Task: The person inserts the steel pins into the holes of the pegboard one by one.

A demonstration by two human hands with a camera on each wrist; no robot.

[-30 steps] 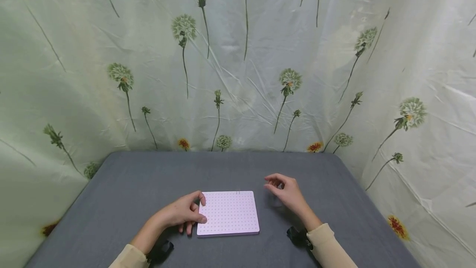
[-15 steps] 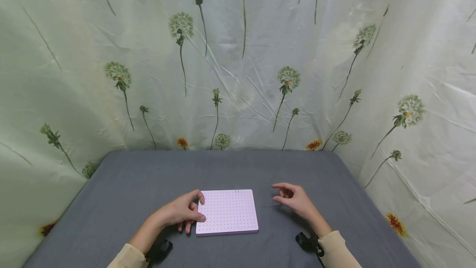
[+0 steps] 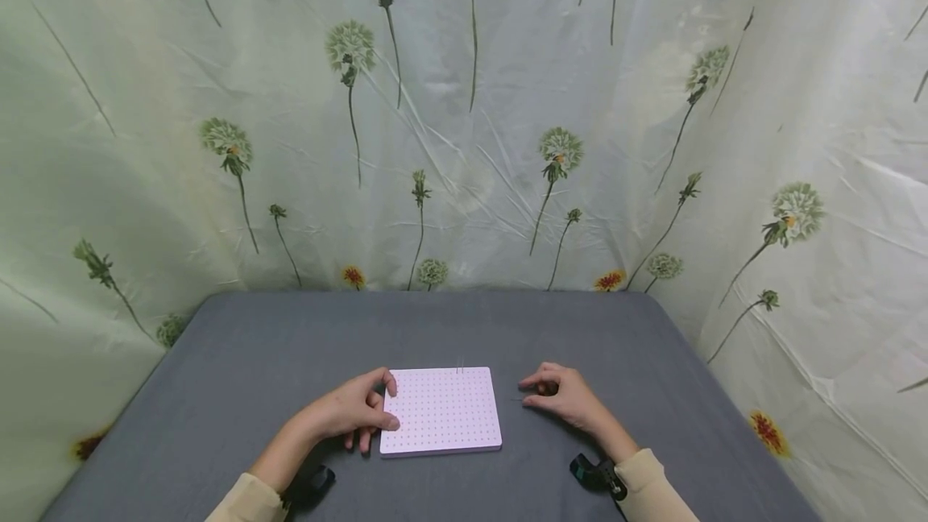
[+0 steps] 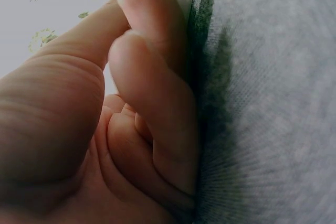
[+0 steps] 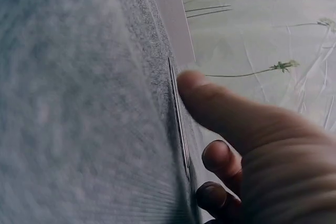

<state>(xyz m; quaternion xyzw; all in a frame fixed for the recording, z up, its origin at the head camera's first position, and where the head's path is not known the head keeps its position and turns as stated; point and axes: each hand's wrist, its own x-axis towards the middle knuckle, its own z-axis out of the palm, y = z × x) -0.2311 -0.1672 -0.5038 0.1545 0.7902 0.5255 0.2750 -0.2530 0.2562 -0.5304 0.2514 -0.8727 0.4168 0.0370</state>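
A pale pink board (image 3: 442,417) with rows of small dots lies flat on the grey cloth. My left hand (image 3: 350,410) grips its left edge, thumb and index finger bent over the top, the other fingers beside it; in the left wrist view the curled fingers (image 4: 152,87) hide most of the board. Two thin pins (image 3: 460,366) stand upright at the board's far edge. To the right, thin metal pins (image 5: 180,124) lie on the cloth beside the thumb of my right hand (image 5: 252,135). In the head view that hand (image 3: 569,399) is low, thumb and index finger apart.
Grey cloth (image 3: 326,329) covers the table. A pale curtain (image 3: 464,143) printed with dandelions hangs behind it and at both sides. Dark wrist devices sit below the left wrist (image 3: 310,486) and the right wrist (image 3: 594,474).
My right hand first moved right and towards me, then back left a little to the loose pins. My left hand has kept its grip on the board.
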